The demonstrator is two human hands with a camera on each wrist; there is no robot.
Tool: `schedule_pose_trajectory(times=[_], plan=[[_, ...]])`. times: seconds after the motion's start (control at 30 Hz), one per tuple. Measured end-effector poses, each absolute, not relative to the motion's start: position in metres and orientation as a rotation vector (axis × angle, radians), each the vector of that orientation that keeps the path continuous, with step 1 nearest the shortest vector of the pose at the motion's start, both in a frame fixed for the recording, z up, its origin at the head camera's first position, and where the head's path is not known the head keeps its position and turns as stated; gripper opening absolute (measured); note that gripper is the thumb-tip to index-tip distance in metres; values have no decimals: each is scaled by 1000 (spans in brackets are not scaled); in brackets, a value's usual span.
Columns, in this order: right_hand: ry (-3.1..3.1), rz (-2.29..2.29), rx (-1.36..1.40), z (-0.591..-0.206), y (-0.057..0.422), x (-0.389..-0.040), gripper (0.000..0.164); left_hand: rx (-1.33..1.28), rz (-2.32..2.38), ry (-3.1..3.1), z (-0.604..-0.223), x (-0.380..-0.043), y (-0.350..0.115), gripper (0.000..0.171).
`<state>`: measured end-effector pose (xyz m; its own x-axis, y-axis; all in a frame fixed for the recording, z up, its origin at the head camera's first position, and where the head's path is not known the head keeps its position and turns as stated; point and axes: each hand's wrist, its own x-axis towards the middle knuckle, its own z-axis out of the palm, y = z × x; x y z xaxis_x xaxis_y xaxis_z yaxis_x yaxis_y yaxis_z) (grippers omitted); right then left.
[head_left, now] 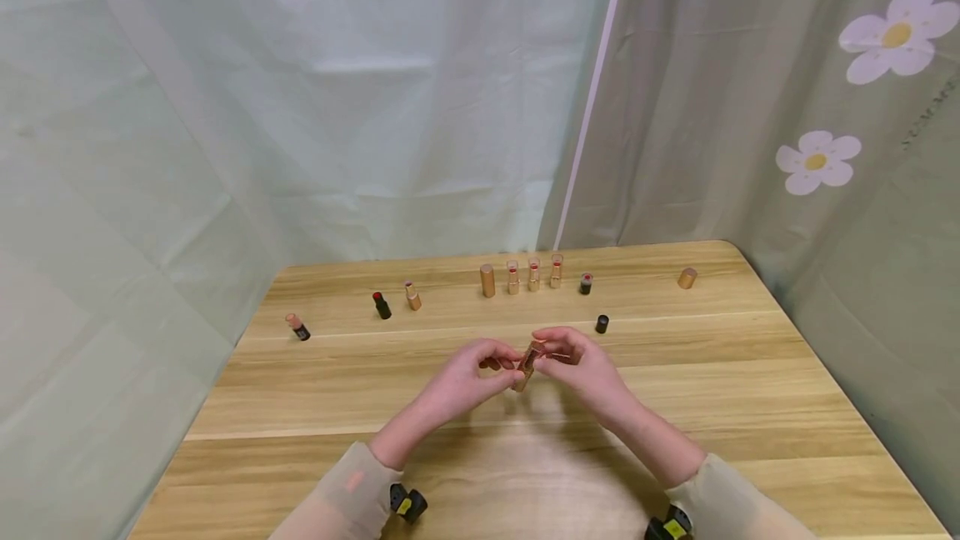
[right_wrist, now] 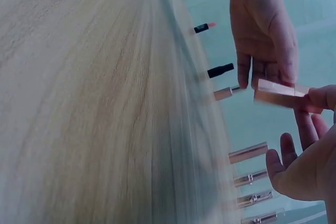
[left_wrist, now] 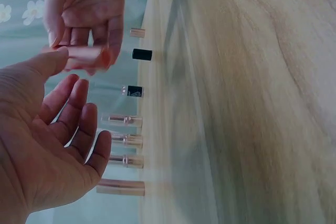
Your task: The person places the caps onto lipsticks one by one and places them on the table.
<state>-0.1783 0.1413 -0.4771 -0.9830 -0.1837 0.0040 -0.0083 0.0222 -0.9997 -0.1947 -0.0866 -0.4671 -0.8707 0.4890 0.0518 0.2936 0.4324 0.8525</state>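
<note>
Both hands meet over the wooden table, on a rose-gold lipstick tube held at a slant above the wood. My left hand pinches its lower part between thumb and fingers. On the upper end, my right hand has its thumb and fingertips. The right wrist view shows the tube lying across between the two hands, with a seam near the right thumb. Its end looks blurred in the left wrist view, where the remaining fingers of the left hand spread loosely below.
Along the back stand a tall rose-gold tube, three clear-capped lipsticks and a small black lipstick. A black cap and rose-gold cap are further right. Leftward are a gold lipstick, black lipstick and pink-and-black one.
</note>
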Motion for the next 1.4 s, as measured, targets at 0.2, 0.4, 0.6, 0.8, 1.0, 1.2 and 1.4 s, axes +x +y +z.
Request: schedule_pose_trajectory(times=[0.2,0.4,0.6,0.8,1.0,1.2,1.4], plan=[[2233,-2054,-235,-477,136,-177,39,672,1401,2431,-473,-194,-79,25],[2286,-2058,-257,-474,134,-175,37,664,1459,2392,-480,-194,-74,18],[2297,-2049,-280,-473,135,-174,34,648,1511,2370,-480,-193,-72,17],[2314,-2038,-267,-474,137,-174,30,660,1521,2383,-481,-193,-72,19],[2348,-1985,-315,-476,144,-175,31,675,1477,2428,-483,-199,-77,17],[2457,-1893,-298,-476,166,-177,31,588,1460,2578,-486,-220,-96,17],[2554,-1863,-219,-477,204,-181,30,376,1339,2801,-486,-251,-120,19]])
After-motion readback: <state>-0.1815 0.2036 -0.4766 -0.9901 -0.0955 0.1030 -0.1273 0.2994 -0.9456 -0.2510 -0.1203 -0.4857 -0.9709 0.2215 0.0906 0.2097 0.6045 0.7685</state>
